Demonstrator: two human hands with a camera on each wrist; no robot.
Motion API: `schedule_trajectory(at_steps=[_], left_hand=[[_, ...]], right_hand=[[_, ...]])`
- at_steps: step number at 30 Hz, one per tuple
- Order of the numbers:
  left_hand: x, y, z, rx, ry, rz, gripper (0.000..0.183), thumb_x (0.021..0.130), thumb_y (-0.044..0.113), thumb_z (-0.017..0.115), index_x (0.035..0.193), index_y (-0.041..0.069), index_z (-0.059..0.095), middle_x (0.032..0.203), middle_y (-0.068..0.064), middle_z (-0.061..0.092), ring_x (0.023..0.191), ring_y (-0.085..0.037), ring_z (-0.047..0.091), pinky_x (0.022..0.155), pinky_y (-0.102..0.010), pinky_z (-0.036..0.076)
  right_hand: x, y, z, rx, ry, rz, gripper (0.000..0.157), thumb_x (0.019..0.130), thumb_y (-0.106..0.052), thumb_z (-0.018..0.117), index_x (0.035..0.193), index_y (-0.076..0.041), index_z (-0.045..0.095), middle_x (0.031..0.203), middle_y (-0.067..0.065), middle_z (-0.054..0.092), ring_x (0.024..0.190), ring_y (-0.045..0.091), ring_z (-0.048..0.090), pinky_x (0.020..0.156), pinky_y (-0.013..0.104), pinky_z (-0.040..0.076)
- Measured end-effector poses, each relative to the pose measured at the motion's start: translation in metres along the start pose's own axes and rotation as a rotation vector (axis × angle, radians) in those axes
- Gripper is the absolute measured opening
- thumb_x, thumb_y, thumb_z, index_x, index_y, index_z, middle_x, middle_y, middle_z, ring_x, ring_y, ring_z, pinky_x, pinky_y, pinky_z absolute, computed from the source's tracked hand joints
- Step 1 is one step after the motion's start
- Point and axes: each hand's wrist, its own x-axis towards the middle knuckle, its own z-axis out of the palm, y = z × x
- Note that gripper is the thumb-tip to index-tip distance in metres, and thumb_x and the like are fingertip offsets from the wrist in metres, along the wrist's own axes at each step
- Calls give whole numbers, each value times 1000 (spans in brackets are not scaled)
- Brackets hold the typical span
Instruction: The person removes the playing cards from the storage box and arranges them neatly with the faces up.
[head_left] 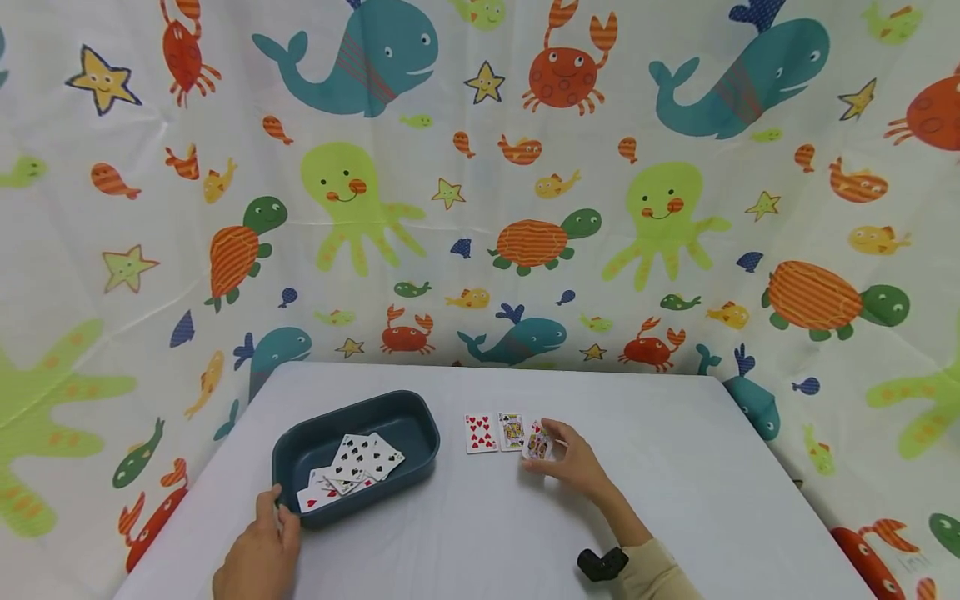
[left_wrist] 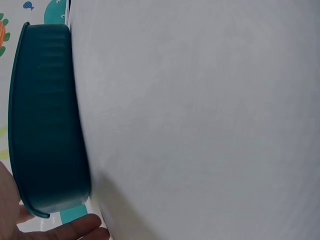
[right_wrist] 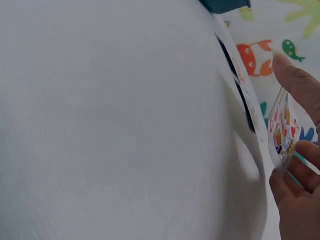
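My right hand [head_left: 573, 461] grips a red face playing card [head_left: 537, 442] between thumb and fingers at the right end of a short row. In the right wrist view the card [right_wrist: 283, 127] looks bowed. Left of it on the table lie a black-suited face card [head_left: 512, 431] and a red hearts number card [head_left: 482, 433]. At the near left corner of a dark teal plastic bin [head_left: 427, 467], my left hand [head_left: 258, 550] holds the rim. Several loose playing cards [head_left: 360, 458] overlap face up inside the bin. The left wrist view shows the bin's outer side [left_wrist: 45, 115].
A white cloth covers the table [head_left: 480, 533]. Behind and beside it hangs a curtain [head_left: 465, 233] printed with sea animals. A black strap-like device [head_left: 602, 565] is on the right wrist, next to a beige sleeve [head_left: 656, 571].
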Motion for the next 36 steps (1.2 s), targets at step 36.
schedule_trajectory(at_steps=[36], left_hand=[[0, 0, 1, 17, 9, 20, 45, 104, 25, 41, 140, 0, 32, 102, -34, 66, 78, -44, 66, 71, -63, 52]], right_hand=[[48, 3, -33, -539, -207, -100, 94, 71, -28, 94, 147, 2, 47, 150, 22, 48, 141, 41, 43, 116, 54, 34]])
